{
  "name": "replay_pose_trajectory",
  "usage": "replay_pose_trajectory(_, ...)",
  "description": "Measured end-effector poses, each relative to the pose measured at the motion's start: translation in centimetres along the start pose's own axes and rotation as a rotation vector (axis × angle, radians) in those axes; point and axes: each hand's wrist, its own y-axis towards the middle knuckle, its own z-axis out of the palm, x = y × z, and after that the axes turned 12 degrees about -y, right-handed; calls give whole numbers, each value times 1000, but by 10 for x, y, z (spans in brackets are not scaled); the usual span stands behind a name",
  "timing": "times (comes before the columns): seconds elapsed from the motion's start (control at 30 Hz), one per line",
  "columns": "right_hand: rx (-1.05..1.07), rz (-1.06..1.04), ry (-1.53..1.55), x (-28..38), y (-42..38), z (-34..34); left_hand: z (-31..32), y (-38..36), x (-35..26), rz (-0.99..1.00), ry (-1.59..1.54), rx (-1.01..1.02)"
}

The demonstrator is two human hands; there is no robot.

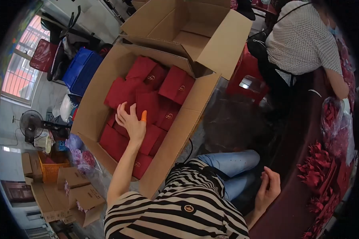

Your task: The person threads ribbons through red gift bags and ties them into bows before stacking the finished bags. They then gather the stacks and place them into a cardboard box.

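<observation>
My left hand (pixel 133 121) reaches into a large cardboard box (pixel 189 129), its fingers spread over several dark red gift boxes (pixel 177 85). An orange cover (pixel 143 116) sits on its thumb. The fingertips are right at the red box (pixel 147 104) in the middle of the pile. Gold emblems show on some of the boxes. My right hand (pixel 268 190) hangs beside the edge of a dark red table (pixel 295 175), fingers loosely bent and apart, with nothing visible in them.
Another open carton (pixel 223 44) stands behind the box. A person in a patterned top (pixel 303 40) leans on the table near a red stool (pixel 247 81). Red folded pieces (pixel 317 171) and plastic bags (pixel 337 127) lie on the table. Cartons (pixel 83 199) and a fan (pixel 32 124) are at left.
</observation>
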Motion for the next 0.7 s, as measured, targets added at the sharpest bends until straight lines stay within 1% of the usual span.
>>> replay_pose_trajectory(0.03,10,-10,3,2,8,6,1,-2,8,-12,7,-3)
replay_pose_trajectory(0.1,67,-104,68,8,24,17,7,-7,25,-271,-230,-51)
replay_pose_trajectory(0.13,95,-153,108,15,34,23,9,-7,28,-343,-433,-63)
replay_pose_trajectory(0.17,122,-204,147,24,43,30,7,-7,25,-353,-436,-67)
replay_pose_trajectory(0.2,169,-226,147,31,50,37,3,-8,20,-270,-359,-50)
replay_pose_trajectory(0.23,171,-235,145,38,59,44,-1,-8,14,-187,-280,-32)
replay_pose_trajectory(0.3,293,-432,180,52,77,62,-7,-11,4,-1,-109,24)
replay_pose_trajectory(0.33,296,-440,178,59,87,71,-9,-10,-5,19,-84,51)
replay_pose_trajectory(0.4,515,-570,250,71,110,88,-7,-8,-13,127,-106,30)
replay_pose_trajectory(0.47,561,-658,152,95,133,112,1,-9,-10,141,-152,34)
replay_pose_trajectory(0.53,620,-793,107,119,154,140,7,-8,-6,192,-148,57)
replay_pose_trajectory(0.6,685,-802,133,148,166,181,7,-4,-4,182,-171,67)
replay_pose_trajectory(0.67,621,-906,165,179,167,228,7,1,-1,128,-275,74)
replay_pose_trajectory(0.7,635,-898,181,189,165,252,3,3,0,121,-269,70)
